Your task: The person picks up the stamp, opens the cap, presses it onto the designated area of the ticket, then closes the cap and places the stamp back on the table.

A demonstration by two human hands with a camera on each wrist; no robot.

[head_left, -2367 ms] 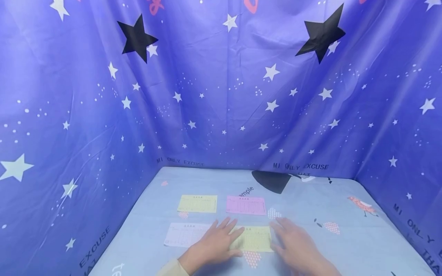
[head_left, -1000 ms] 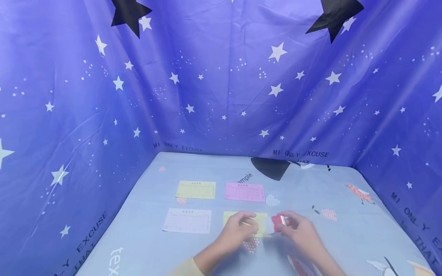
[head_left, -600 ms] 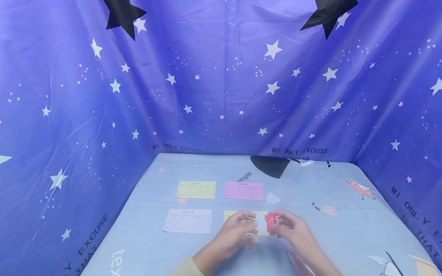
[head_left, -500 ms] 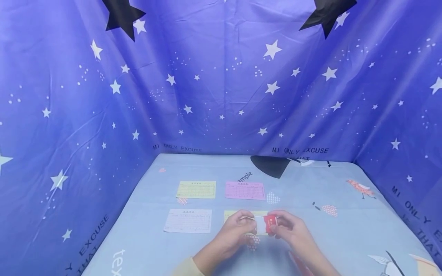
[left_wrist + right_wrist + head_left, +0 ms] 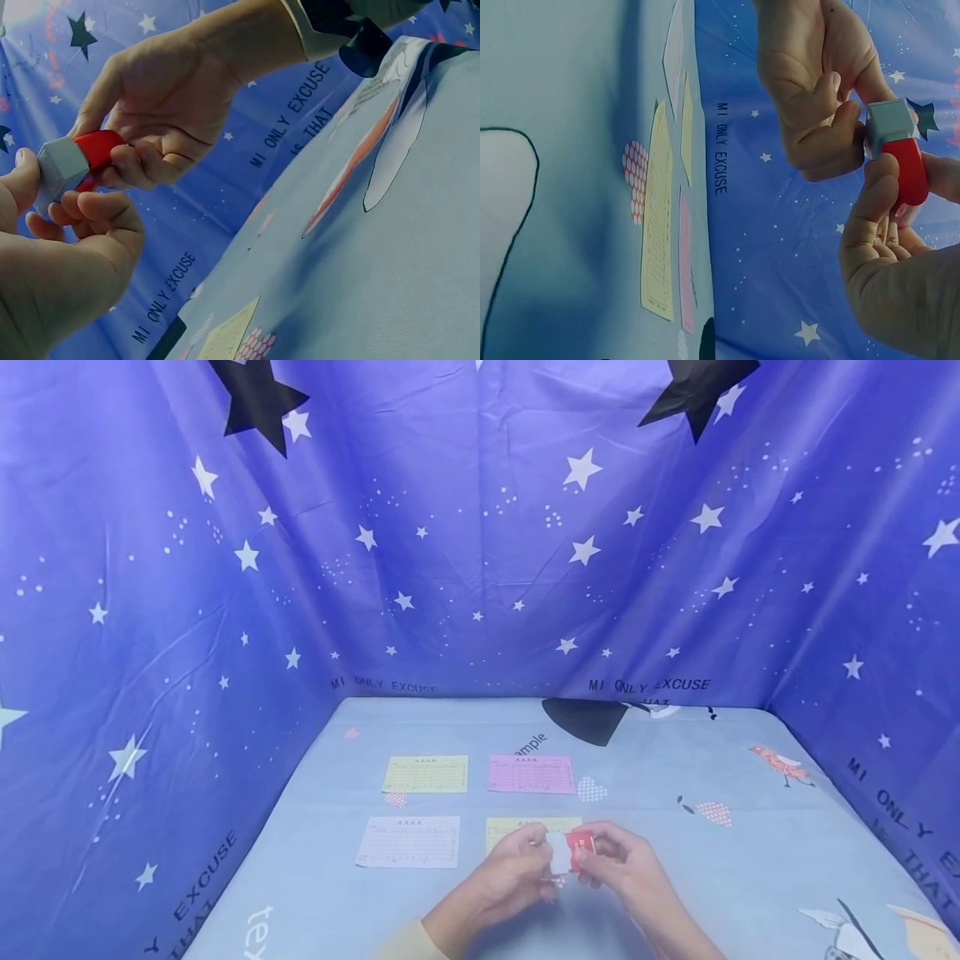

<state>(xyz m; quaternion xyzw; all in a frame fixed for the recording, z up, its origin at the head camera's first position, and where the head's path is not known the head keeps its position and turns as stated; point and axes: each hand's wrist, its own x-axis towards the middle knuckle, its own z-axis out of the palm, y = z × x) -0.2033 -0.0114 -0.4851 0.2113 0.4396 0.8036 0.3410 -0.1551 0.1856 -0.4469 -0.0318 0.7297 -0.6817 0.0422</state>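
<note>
Both hands hold one small block, red with light printing at one end and a pale, boxy cap-like part at the other. My left hand (image 5: 510, 870) pinches the pale part (image 5: 61, 169), thumb on one side and fingers curled on the other. From the right, my right hand (image 5: 628, 864) grips the red part (image 5: 907, 172) between thumb and fingers. The two parts meet end to end in the wrist views. Below the hands lies a yellow printed slip (image 5: 498, 832), its near portion hidden by them in the head view.
Another yellow slip (image 5: 425, 774) and a pink slip (image 5: 530, 774) lie farther back, with a white slip (image 5: 407, 842) at front left. The patterned blue cloth (image 5: 315, 877) covers the table. Purple star-printed curtains (image 5: 480, 568) stand around its back and sides.
The hands were spread beside the near yellow slip; the right then held the red block, and the left took its pale end. Since then both have shifted slightly left, tilting the block.
</note>
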